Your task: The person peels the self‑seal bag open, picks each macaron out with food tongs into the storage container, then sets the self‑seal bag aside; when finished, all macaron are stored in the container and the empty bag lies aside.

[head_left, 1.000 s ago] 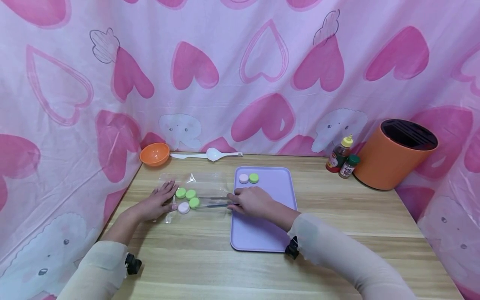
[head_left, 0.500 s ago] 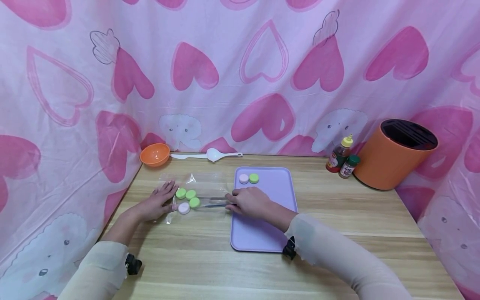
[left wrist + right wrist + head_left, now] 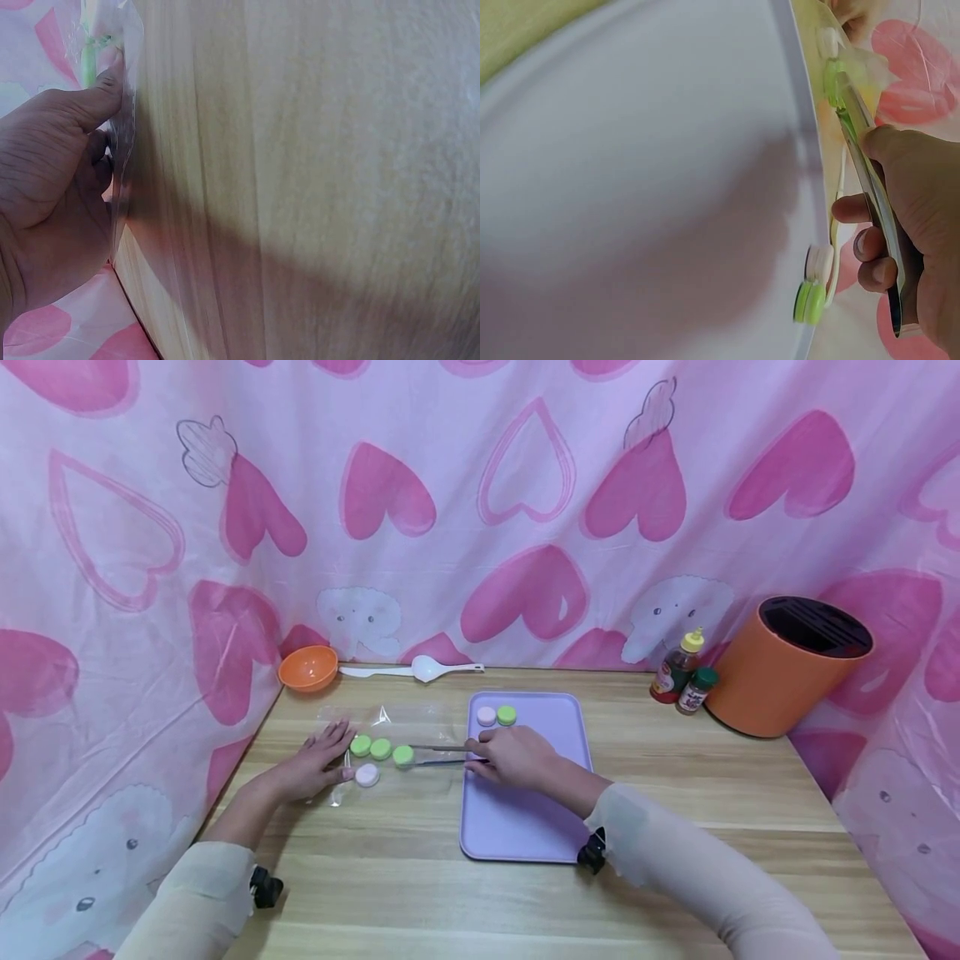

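Note:
My right hand (image 3: 517, 758) grips metal tongs (image 3: 441, 762) above the purple tray's left edge. At the tongs' tips is a green macaron (image 3: 403, 756), apart from the others; in the right wrist view the tips lie on either side of a green macaron (image 3: 832, 81). My left hand (image 3: 318, 762) rests on the left end of a clear plastic bag (image 3: 423, 720), fingers spread. Beside its fingers lie two green macarons (image 3: 381, 749) and one pale pink macaron (image 3: 367, 775); whether they are in or on the bag I cannot tell.
The purple tray (image 3: 517, 835) bears a pink macaron (image 3: 486, 717) and a green one (image 3: 507, 716) at its far left corner. Behind stand an orange bowl (image 3: 308, 669), white ladle (image 3: 427, 669), sauce bottle (image 3: 675, 672), spice jar (image 3: 697, 691) and orange knife block (image 3: 783, 681).
The tongs have closed in on the nearest green macaron and shifted it right and slightly away, apart from the others. My right hand moved right with them. The left hand has stayed put.

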Tool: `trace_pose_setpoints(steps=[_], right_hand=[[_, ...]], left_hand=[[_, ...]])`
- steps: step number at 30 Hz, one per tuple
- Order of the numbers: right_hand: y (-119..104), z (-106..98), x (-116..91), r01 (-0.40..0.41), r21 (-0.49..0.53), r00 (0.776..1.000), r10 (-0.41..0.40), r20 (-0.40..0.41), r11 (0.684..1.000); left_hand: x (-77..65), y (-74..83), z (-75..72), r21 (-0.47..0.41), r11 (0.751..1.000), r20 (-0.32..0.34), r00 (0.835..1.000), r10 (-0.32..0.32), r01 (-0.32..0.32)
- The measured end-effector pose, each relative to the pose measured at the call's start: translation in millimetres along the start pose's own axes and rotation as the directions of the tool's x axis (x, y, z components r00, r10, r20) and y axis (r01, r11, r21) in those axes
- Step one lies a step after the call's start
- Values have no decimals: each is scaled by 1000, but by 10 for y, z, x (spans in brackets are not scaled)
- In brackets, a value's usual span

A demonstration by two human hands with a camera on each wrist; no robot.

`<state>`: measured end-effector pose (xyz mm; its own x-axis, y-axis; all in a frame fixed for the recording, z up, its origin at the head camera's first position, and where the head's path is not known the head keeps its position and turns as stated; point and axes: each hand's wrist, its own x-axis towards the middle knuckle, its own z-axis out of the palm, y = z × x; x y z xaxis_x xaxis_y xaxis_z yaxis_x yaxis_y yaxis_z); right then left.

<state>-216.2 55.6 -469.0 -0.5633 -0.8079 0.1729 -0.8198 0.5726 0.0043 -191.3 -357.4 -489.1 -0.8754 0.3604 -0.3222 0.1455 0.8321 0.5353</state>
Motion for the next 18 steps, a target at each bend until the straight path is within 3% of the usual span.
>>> trace_pose_setpoints(steps=[18], right_hand=[[315, -172, -314, -52, 36, 997, 54, -57, 998]], left_hand=[[-16, -10, 24, 10, 999, -30, 998, 51, -51]])
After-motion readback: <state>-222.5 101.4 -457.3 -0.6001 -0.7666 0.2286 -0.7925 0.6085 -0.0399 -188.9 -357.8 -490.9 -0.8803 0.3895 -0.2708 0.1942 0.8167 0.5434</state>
